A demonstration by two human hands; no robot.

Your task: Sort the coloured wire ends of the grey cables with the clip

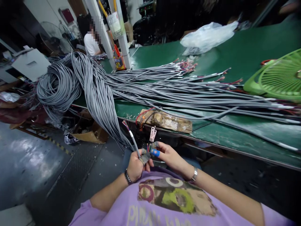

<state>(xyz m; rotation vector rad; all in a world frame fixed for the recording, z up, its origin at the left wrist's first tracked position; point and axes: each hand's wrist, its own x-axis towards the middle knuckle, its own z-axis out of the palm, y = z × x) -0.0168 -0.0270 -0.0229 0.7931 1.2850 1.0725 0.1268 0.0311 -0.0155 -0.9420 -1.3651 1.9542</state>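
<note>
My left hand (135, 166) is closed in a fist round a grey cable (134, 141) whose stripped end, with thin coloured wires, sticks up above it. My right hand (168, 155) is closed beside it, its fingertips taped grey and blue, pinching another cable end with coloured wires (150, 146). Both hands are held close together in front of my purple shirt, just below the edge of the green table (235, 125). Each wrist wears a band or watch.
A large bundle of grey cables (98, 91) runs across the table and hangs off its left end in coils (56, 88). A taped wooden block (166, 121), a green fan (279, 75) and a plastic bag (207, 36) lie on the table. A person in white (90, 42) sits far back.
</note>
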